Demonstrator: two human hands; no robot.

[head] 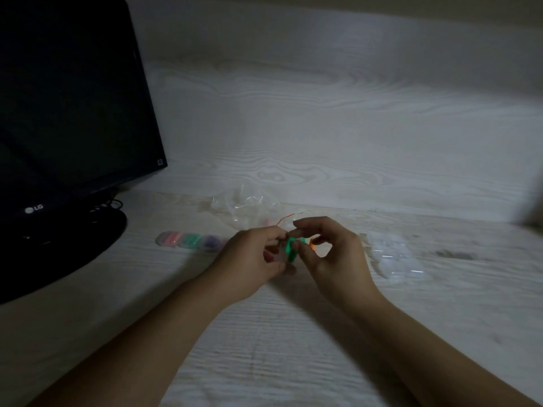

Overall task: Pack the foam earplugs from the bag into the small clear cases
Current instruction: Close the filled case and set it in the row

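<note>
My left hand [252,257] and my right hand [329,254] meet above the middle of the desk. Between their fingertips is a green foam earplug [291,249]; both hands pinch it, and the left fingers seem to hold a small clear case under it, hard to make out. An orange earplug [312,245] shows inside my right hand's curled fingers. Behind the hands lies the crumpled clear bag [246,205] with a thin red strip. A row of filled clear cases [191,240] with pink, green and purple earplugs lies to the left.
A pile of clear cases in clear wrapping [396,257] lies right of my hands. A black monitor [67,113] on its stand [73,242] fills the left side. The white wood-grain desk [293,333] meets a white back panel.
</note>
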